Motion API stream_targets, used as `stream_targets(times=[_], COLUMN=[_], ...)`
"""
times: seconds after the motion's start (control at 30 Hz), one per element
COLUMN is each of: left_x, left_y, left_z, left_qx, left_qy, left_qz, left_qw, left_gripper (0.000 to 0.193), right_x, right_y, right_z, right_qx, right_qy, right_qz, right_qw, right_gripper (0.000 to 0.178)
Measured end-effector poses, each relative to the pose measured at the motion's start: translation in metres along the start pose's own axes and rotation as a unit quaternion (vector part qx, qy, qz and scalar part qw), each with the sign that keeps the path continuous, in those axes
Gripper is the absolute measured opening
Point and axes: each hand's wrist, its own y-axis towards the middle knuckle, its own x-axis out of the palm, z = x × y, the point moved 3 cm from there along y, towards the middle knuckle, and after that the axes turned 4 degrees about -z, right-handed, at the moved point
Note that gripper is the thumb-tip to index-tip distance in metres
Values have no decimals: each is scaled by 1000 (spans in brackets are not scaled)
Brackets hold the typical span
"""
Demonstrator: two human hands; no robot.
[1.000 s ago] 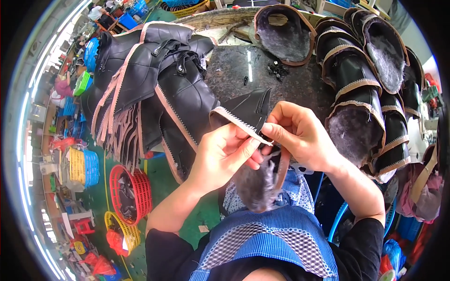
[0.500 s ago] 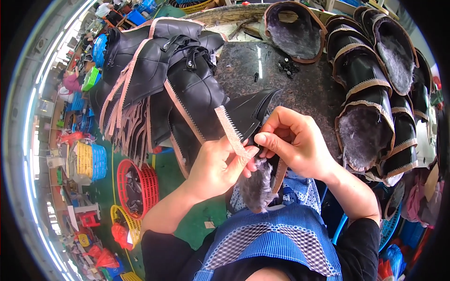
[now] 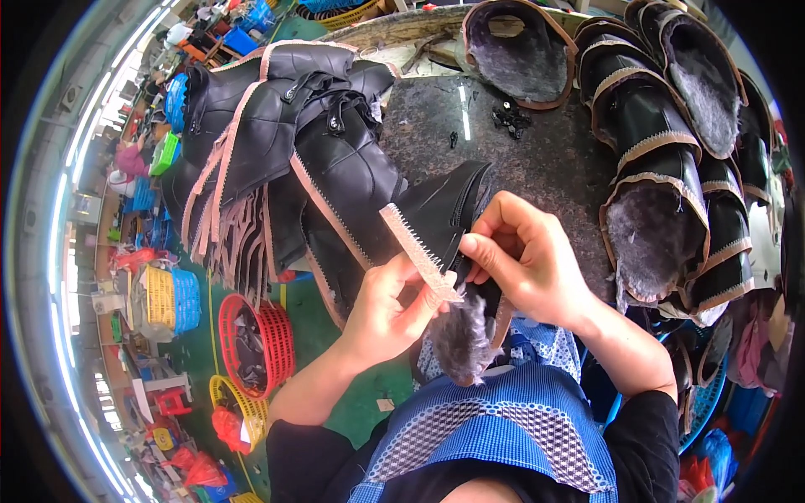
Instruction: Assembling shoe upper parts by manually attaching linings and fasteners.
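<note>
My left hand [image 3: 387, 308] is closed, its thumb and fingers pinching a black boot upper by the edge near a pinkish toothed strip [image 3: 412, 243]. The strip slants up from beside that thumb. My right hand [image 3: 535, 267] is closed too, thumb and forefinger pinched at the dark edge of the same boot upper [image 3: 440, 201]. Its far part rests at the table's near side. Grey fur lining [image 3: 461, 339] shows below my hands, close to my apron [image 3: 495, 419]. What lies right between my fingertips is mostly hidden.
Black boot uppers [image 3: 344, 159] with toothed trim are heaped on the left. Fur-lined uppers [image 3: 654, 235] stand nested in rows on the right. Small black parts [image 3: 510, 119] lie on the dark tabletop [image 3: 419, 105]. A red basket [image 3: 281, 344] stands on the floor at left.
The toothed strip has tipped slightly lower, and my left hand has turned a little with it. My right hand keeps its pinch on the boot upper. The whole view has shifted slightly.
</note>
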Motion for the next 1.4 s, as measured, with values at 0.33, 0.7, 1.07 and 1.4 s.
stream_targets(times=[0.33, 0.7, 1.07, 1.4], left_x=[23, -28, -10, 64], left_y=[5, 24, 270, 428], left_z=[-19, 7, 75, 14], left_qx=[-46, 232, 66, 241], left_qy=[-43, -7, 88, 179], left_qz=[-192, -73, -81, 29], left_qw=[979, 970, 991, 953], left_gripper=[15, 78, 20, 37], right_x=[-27, -82, -102, -78], right_y=[-21, 20, 142, 120], right_z=[3, 47, 130, 89], right_qx=[-83, -51, -212, -225], right_qy=[-369, 45, -266, -484], right_qz=[39, 186, 225, 163], right_qw=[925, 980, 913, 830], right_gripper=[16, 26, 35, 16])
